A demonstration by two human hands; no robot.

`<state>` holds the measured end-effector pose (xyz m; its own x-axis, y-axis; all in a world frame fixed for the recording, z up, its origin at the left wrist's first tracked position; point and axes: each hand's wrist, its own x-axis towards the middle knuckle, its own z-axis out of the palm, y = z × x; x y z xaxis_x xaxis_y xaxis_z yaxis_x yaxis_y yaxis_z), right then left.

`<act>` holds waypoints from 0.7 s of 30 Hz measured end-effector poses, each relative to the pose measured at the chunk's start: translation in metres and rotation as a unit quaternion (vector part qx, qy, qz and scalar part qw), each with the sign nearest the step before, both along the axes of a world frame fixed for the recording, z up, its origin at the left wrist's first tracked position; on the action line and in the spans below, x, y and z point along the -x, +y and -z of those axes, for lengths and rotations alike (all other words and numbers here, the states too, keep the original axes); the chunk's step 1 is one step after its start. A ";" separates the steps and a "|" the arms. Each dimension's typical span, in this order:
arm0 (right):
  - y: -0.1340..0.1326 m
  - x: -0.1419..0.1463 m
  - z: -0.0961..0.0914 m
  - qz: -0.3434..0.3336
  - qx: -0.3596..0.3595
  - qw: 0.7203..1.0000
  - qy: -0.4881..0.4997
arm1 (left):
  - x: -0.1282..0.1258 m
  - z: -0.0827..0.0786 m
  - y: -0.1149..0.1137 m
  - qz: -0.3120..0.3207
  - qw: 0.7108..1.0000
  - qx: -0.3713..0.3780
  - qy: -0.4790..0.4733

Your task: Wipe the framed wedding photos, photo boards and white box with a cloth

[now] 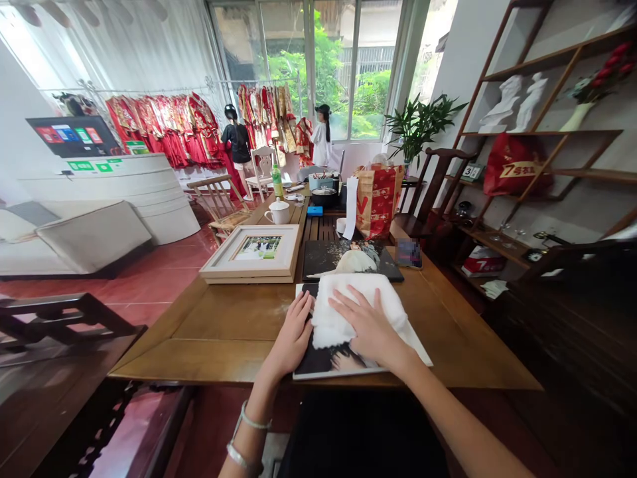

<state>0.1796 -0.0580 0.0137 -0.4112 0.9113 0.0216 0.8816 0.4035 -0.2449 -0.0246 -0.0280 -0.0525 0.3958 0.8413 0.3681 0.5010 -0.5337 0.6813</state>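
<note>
A large photo print (pixel 323 362) lies flat at the near edge of the wooden table (pixel 223 332). A folded white cloth (pixel 355 305) rests on top of it. My right hand (pixel 371 325) lies flat on the cloth, fingers spread, pressing it onto the print. My left hand (pixel 293 335) rests open on the print's left edge, fingers stretched forward, beside the cloth. A second dark photo print (pixel 348 257) lies just beyond, and a white framed photo (pixel 253 251) sits to its left.
Farther along the table stand a white cup (pixel 277 212), a green bottle (pixel 277 180), a dark pot (pixel 324 196) and a red paper bag (pixel 378 199). Wooden shelves (pixel 547 133) line the right wall. Two people stand by racks of red garments (pixel 164 126) at the back. A dark chair (pixel 60 318) stands left.
</note>
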 end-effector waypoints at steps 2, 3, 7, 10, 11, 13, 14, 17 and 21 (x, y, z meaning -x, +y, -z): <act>-0.031 0.000 0.001 -0.012 0.003 1.000 -0.006 | 0.000 0.000 0.000 -0.004 1.000 -0.006 -0.001; -0.048 0.000 0.001 -0.014 0.009 1.000 -0.009 | -0.001 0.001 0.001 -0.006 1.000 -0.010 -0.001; -0.093 -0.006 -0.002 -0.046 0.048 0.998 -0.013 | -0.001 0.001 0.002 -0.009 1.000 -0.022 0.001; -0.087 -0.013 -0.005 -0.047 0.057 0.997 -0.003 | -0.002 0.000 0.001 -0.010 1.000 -0.024 0.002; -0.077 -0.015 -0.005 -0.035 0.054 0.998 0.000 | -0.002 -0.001 0.001 -0.007 1.000 -0.021 0.002; -0.049 -0.018 -0.005 -0.002 0.045 0.999 0.006 | -0.002 -0.004 -0.001 0.001 1.000 -0.012 0.001; -0.034 -0.018 -0.006 0.017 0.038 0.999 0.008 | -0.002 -0.006 -0.002 0.004 1.000 -0.008 0.001; 0.008 -0.015 -0.007 0.062 0.020 0.998 0.011 | -0.002 -0.011 -0.005 0.003 1.000 0.001 0.000; 0.022 -0.009 -0.004 0.069 0.004 0.998 0.004 | -0.003 -0.014 -0.006 -0.002 1.000 0.006 0.000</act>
<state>0.1885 -0.0362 0.0180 -0.2812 0.9595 0.0173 0.9270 0.2762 -0.2538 -0.0216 -0.0338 -0.0385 0.3929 0.8471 0.3578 0.5026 -0.5237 0.6879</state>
